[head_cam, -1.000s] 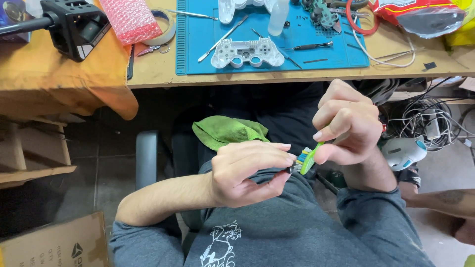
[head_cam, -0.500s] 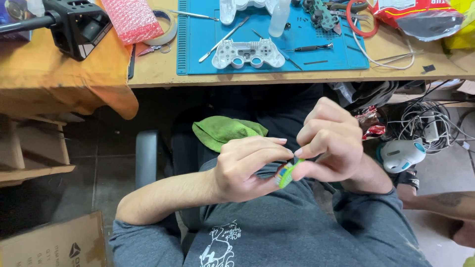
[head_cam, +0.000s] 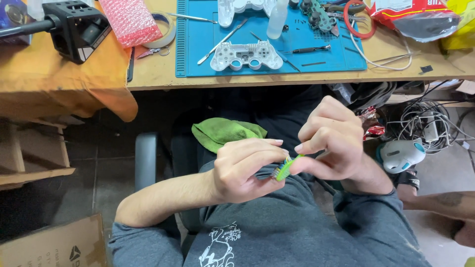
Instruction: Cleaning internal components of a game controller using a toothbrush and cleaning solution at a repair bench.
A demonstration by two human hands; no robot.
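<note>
Pinched between the right hand fingertips, a small green brush slants with its long axis toward the left hand, which clenches a dark part touching it, both held over the lap below the desk edge.

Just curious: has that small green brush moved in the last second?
Yes. The small green brush has moved left and lower, toward the left hand, judged against the green cloth.

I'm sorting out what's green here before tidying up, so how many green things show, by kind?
Green brush pinched between left hand and right hand: 1
Green cloth on the lap: 1
Green circuit board on the blue mat: 1
Total: 3
</note>
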